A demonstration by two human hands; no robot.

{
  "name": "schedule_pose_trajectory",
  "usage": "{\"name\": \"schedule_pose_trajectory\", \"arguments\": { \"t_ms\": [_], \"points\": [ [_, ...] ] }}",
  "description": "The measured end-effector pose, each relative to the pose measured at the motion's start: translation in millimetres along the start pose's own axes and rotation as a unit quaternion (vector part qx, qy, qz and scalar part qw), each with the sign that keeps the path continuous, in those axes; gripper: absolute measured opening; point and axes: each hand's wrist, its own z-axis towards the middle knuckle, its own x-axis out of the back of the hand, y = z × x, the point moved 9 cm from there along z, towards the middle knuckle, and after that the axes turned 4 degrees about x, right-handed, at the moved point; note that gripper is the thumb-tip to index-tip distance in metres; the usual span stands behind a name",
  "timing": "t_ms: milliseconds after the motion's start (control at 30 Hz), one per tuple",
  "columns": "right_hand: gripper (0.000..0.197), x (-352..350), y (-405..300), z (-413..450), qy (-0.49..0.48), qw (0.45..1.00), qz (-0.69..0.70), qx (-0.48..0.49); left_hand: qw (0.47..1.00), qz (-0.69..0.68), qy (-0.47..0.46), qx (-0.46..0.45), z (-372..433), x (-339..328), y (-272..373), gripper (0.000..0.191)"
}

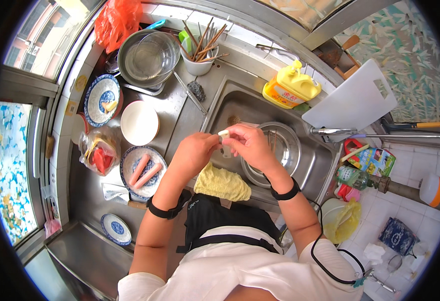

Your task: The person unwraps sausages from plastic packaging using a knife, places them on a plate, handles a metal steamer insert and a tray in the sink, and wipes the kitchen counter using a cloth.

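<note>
A small whitish piece (224,133), which looks like a garlic clove, is pinched between the fingertips of both hands above the left part of the steel sink (220,109). My left hand (197,152) meets it from the left, its fingers bunched. From the right, my right hand (250,145) grips it with thumb and forefinger. Just under the fingertips a pale bit shows; whether it hangs or lies in the sink I cannot tell. Below my right hand stands a steel basin (293,158) in the sink, with thin sticks in it. A yellow cloth (220,182) drapes over the sink's front edge.
Left on the counter are a plate (124,160) with two sausages (147,175), a white bowl (140,122), a patterned dish (92,96) with pale pieces, and a bagged item (100,152). Behind stand chopsticks in a holder (199,67), yellow detergent (289,88) and a white cutting board (355,98).
</note>
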Motion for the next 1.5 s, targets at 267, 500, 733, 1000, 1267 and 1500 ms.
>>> {"name": "schedule_pose_trajectory", "arguments": {
  "t_ms": [267, 500, 733, 1000, 1267, 1500],
  "points": [
    [0.019, 54.9, 75.1, 39.0, 0.213, 0.907, 0.353, -0.085, 0.963, -0.163, 0.110, 0.185, 16.6, 4.9, -57.3, 0.017],
    [0.016, 85.6, 107.1, 80.5, 0.303, 0.850, 0.425, -0.068, 0.936, -0.266, 0.055, 0.224, 1.7, -36.6, -108.1, 0.014],
    [0.021, 157.8, 68.4, 174.8, 0.339, 0.845, 0.414, 0.020, 0.926, -0.280, 0.023, 0.253, -0.7, -51.5, -113.6, 0.013],
    [0.014, 156.0, 75.3, 204.8, 0.349, 0.821, 0.451, 0.031, 0.922, -0.273, 0.026, 0.273, -6.1, -53.7, -123.0, 0.013],
    [0.011, 147.3, 83.3, 184.5, 0.320, 0.875, 0.361, 0.052, 0.913, -0.274, 0.004, 0.302, -5.4, -76.0, -136.4, 0.014],
    [0.028, 34.6, 95.8, 107.0, -0.048, 0.946, 0.309, -0.090, 0.918, -0.247, 0.010, 0.311, -18.0, -87.3, -148.3, 0.016]
  ]
}}
